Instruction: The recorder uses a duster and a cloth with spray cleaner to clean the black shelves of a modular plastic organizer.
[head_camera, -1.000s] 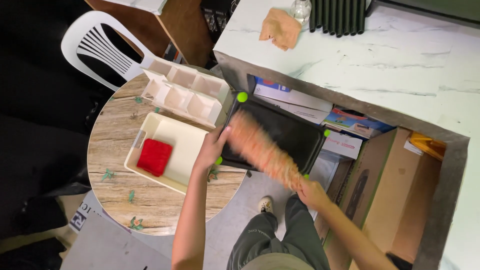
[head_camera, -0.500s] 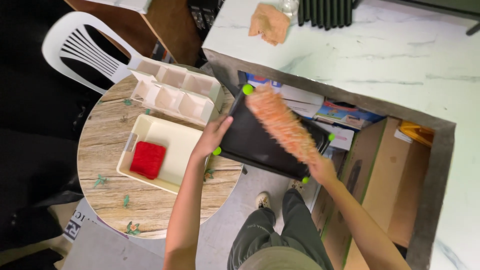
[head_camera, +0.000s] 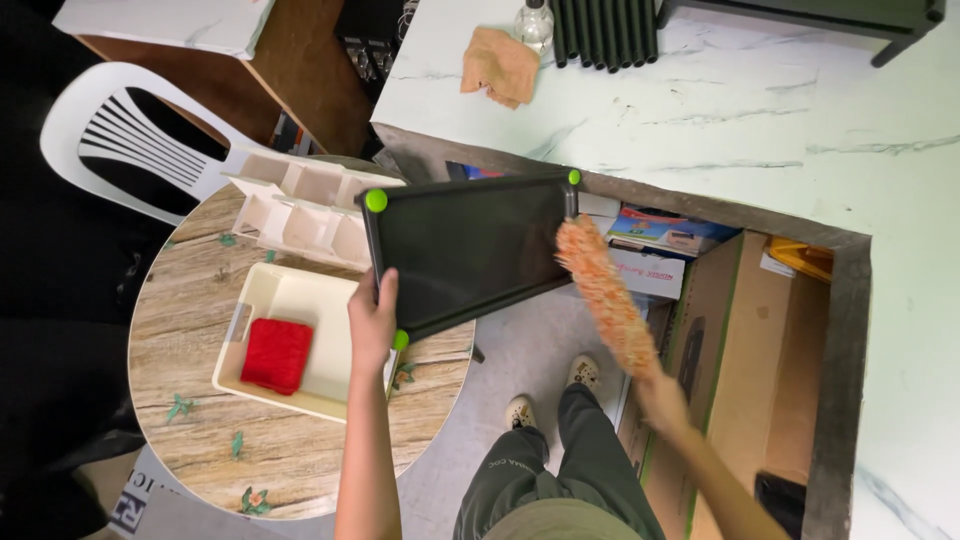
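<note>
Round wooden tabletop (head_camera: 190, 330) lies at 9 o'clock. Your left hand (head_camera: 373, 322) pinches the black tray (head_camera: 465, 245) above its edge; your right hand (head_camera: 660, 398) is closed around the orange duster (head_camera: 605, 292), touching the tray at 3 o'clock.

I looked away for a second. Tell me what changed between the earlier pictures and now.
The fluffy orange duster in the right hand swept from the middle of the black rectangular tray off to its right edge. The tray itself has been raised and tilted more upright, still gripped at its lower left edge by the left hand. The cream bin with the red cloth stayed on the round wooden table.
</note>
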